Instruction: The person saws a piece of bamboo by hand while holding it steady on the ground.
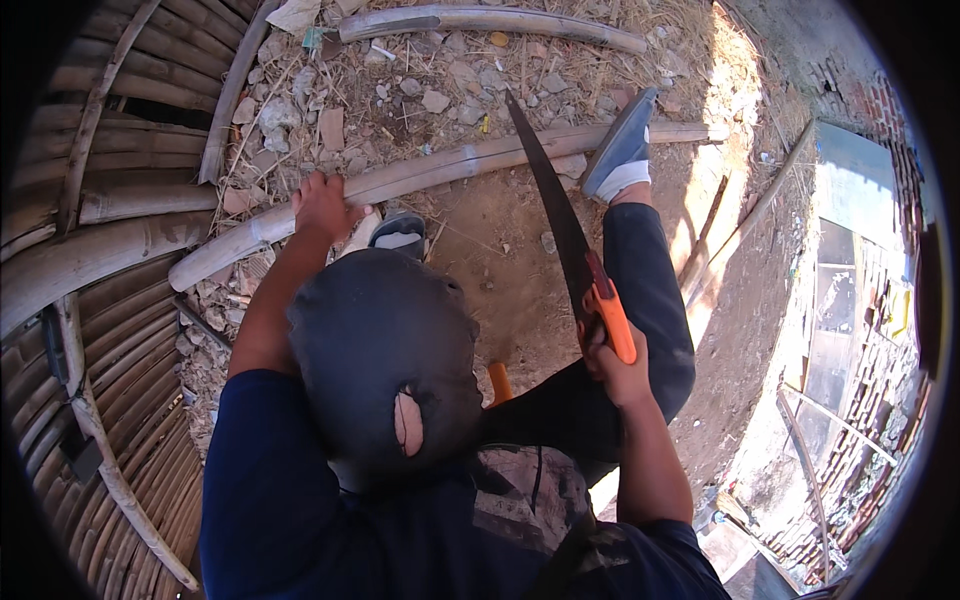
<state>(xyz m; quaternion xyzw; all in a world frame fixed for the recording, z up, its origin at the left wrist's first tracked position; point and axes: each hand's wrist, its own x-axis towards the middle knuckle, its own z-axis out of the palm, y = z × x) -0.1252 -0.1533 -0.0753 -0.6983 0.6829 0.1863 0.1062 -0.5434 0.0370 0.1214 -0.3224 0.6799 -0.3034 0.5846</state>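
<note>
A long bamboo pole (pixel 440 170) lies slantwise across the ground in front of me. My left hand (pixel 322 205) grips its left part, fingers bent over the far side and thumb toward the right. In my right hand (pixel 618 365) is a handsaw (pixel 555 205), held by its orange handle. Its dark blade points up and away, and the blade's upper part passes over the pole in this view; whether they touch I cannot tell. My right shoe (pixel 622 145) rests at the pole's right part. My left shoe (pixel 398 232) shows beyond my bent knee.
Another bamboo piece (pixel 490 22) lies farther off among stones and dry straw. At left stands a bamboo slat structure (pixel 140 270). A thin pole (pixel 750 220) and a brick wall (pixel 870 400) are at right. Something orange (pixel 499 382) shows partly behind my leg.
</note>
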